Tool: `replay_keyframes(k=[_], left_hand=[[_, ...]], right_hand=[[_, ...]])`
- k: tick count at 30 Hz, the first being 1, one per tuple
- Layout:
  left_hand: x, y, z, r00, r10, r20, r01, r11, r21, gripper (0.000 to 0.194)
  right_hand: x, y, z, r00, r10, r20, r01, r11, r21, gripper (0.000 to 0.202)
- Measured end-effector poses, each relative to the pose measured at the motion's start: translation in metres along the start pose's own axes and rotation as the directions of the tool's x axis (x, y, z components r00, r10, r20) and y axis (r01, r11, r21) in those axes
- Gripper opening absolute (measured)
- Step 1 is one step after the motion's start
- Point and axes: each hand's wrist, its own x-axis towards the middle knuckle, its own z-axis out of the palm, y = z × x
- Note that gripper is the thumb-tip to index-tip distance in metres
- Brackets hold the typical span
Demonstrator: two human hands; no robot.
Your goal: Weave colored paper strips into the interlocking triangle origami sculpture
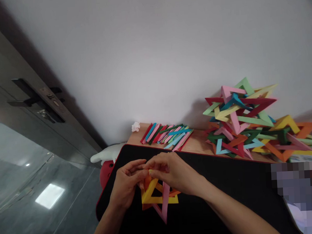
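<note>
Hanging just below the fingertips, over the black mat (214,183), is a folded-paper star (147,195) of interlocked yellow, orange and pink strips, one pink point aimed down and away from the fingers. The left hand (123,188) has its thumb and fingers bent in, gripping the star's orange and yellow upper corner; the right hand (176,171) pinches the same corner from the other side, fingertips nearly meeting the left's. Their exact contact is partly hidden behind the knuckles. It should handle as very light, fairly stiff along the folded edges but easily creased, with little slip. The doubled corners look the best hold, pinched gently; squeezing the open middle could buckle it. Beyond the fingers, loose paper strips (169,133) lie on the wooden table (201,146), and farther to the right sit finished-looking paper models (260,108), piled together.
</note>
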Motion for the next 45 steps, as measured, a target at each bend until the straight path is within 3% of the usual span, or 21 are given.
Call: replay_keyframes(k=[5, 11, 19, 30, 45], left_hand=[[0.0000, 0.0010, 0.0020, 0.999, 0.033, -0.039, -0.033, 0.999, -0.002, 0.036], [0.0002, -0.0021, 0.0028, 0.999, 0.033, -0.035, -0.033, 0.999, -0.019, 0.035], [-0.0009, -0.0007, 0.0013, 0.999, 0.043, -0.028, -0.042, 0.999, 0.035, 0.036], [-0.0018, 0.0048, 0.0046, 0.997, 0.057, -0.055, -0.051, 0.993, 0.104, 0.035], [-0.0046, 0.0045, 0.0018, 0.996, 0.059, -0.062, -0.051, 0.992, 0.119, 0.036]], right_hand=[[0.0007, -0.0008, -0.0011, 0.999, 0.031, -0.022, -0.031, 0.999, -0.015, 0.016], [-0.0046, 0.0038, -0.0073, 0.994, -0.094, 0.055, 0.100, 0.986, -0.132, 0.026], [-0.0022, 0.0020, -0.0052, 1.000, -0.015, -0.005, 0.015, 1.000, -0.009, 0.025], [-0.0036, 0.0013, -0.0056, 1.000, 0.020, -0.023, -0.020, 1.000, 0.013, 0.027], [-0.0029, 0.0013, -0.0029, 0.999, -0.018, -0.038, 0.019, 1.000, 0.025, 0.025]])
